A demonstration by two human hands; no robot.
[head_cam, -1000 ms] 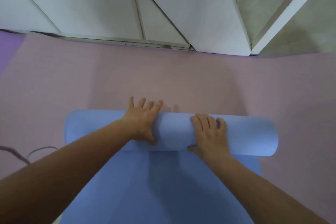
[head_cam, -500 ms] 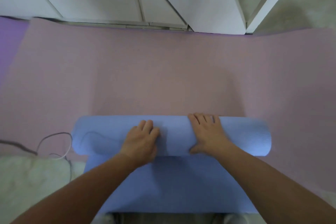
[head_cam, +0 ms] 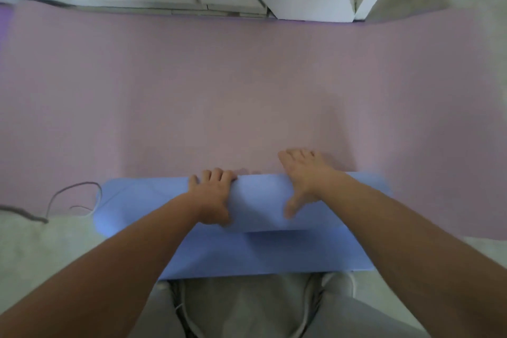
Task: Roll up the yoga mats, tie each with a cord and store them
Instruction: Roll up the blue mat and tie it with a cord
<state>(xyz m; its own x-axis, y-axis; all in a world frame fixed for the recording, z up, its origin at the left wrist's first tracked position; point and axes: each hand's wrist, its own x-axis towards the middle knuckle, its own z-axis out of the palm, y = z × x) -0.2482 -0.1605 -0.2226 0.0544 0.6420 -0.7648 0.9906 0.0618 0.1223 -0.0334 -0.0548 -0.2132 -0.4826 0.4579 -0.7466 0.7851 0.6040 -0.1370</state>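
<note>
Rolling: blue mat [head_cam: 260, 200] is lying mostly rolled across the pink mat [head_cam: 247, 90] | my left hand [head_cam: 211, 196] is curling over the roll's far side, keeping it tight | my right hand [head_cam: 304, 177] is pressing it with spread, straight fingers, keeping it even

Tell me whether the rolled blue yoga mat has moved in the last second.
Yes. The rolled blue foam yoga mat has come toward the person: earlier well inside the flat pink mat, it now reaches that mat's near edge.
</note>
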